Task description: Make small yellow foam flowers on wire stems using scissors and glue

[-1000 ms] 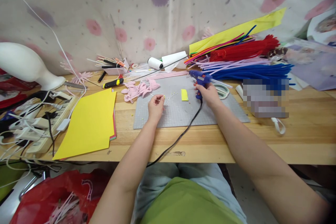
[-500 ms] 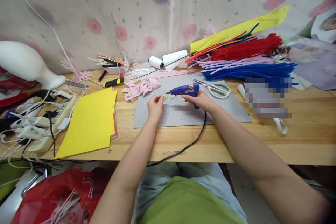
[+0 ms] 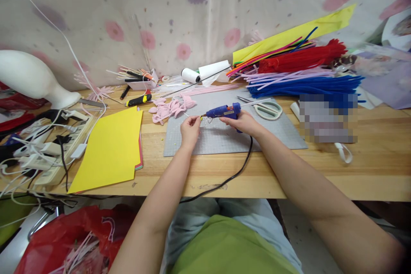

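Note:
My right hand (image 3: pixel 242 123) is wrapped round the handle of a blue hot glue gun (image 3: pixel 223 111), with a clear glue stick (image 3: pixel 253 101) poking out of its back end. The gun's nozzle points left, at a small yellow piece (image 3: pixel 201 118) pinched in the fingertips of my left hand (image 3: pixel 190 128). Nozzle and piece appear to touch. A thin white stem sticks out past the left fingers. Both hands are over the grey cutting mat (image 3: pixel 205 143). Pink fuzzy shapes (image 3: pixel 171 108) lie just beyond my left hand.
Scissors (image 3: pixel 269 110) lie on the mat's right side. Behind are bundles of blue (image 3: pixel 305 87) and red pipe cleaners (image 3: pixel 305 58). Yellow sheets (image 3: pixel 109 150) and a power strip (image 3: pixel 69 147) are on the left. The gun's black cord (image 3: pixel 237 173) runs over the table's front edge.
My right hand has brought the glue gun slightly left and down, so its nozzle now meets the yellow piece. My left hand has stayed almost still.

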### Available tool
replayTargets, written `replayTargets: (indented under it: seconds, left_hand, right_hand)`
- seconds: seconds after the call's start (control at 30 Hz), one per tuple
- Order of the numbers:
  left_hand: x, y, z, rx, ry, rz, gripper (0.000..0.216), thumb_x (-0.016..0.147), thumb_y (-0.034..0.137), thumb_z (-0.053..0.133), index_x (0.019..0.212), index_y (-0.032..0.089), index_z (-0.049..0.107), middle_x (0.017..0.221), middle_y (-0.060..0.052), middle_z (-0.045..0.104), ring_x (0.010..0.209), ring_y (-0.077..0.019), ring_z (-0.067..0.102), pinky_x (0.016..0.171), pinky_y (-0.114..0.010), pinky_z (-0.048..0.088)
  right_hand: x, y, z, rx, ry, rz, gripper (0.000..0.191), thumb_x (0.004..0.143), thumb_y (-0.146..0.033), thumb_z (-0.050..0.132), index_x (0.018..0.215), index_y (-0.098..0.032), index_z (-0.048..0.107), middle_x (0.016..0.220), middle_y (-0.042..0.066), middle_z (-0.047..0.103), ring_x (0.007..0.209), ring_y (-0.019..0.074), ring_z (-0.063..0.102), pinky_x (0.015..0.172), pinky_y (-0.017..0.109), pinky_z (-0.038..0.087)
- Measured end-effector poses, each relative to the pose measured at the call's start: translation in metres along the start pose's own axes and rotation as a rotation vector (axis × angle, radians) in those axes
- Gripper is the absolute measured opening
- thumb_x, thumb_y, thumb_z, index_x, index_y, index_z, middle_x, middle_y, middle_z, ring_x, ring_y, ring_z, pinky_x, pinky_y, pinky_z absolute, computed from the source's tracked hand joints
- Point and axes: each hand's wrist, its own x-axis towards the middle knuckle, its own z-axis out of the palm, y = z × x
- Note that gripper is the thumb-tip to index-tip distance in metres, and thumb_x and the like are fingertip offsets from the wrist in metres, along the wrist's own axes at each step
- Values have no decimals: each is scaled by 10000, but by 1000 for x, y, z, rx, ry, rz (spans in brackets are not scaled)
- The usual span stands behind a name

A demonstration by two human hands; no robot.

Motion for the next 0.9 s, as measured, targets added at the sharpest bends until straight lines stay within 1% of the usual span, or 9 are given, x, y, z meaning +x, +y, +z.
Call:
replayTargets:
  seconds: [0.23,0.4,0.67,0.8,0.9]
  left_hand:
    - [-1,2,1,-19,12,-14,83,676,222,659,701,148,630,568,45,540,403,-34,381,386,-180,313]
    - [0,1,1,-15,9,-17,77,687,221,649,699,148,627,567,47,540,400,-32,372,386,-178,310]
    - [-2,1,1,6,13,-15,57,701,206,625,699,148,624,562,49,535,395,-37,377,380,-180,312]
    - [-1,1,1,4,9,-14,82,691,228,643,700,149,626,567,48,541,399,-35,375,389,-179,312]
    - [0,0,0,7,9,-7,94,691,238,643,702,145,631,576,40,548,406,-38,383,394,-184,315]
  right_hand:
    - [1,3,0,9,20,-51,405,657,-564,636,718,-163,640,562,12,568,516,119,485,497,253,374]
    - [2,4,-1,8,19,-80,408,663,-564,635,727,-162,649,529,7,546,523,125,486,512,255,382]
    - [2,4,0,-14,23,-76,395,678,-555,628,756,-169,659,550,10,552,545,135,495,540,268,390]
    - [1,2,0,-15,10,-100,375,685,-536,629,779,-175,665,546,9,552,568,147,510,557,274,403]
    - [1,1,1,-17,26,-101,358,680,-525,640,769,-179,667,537,11,548,581,157,520,569,279,411]
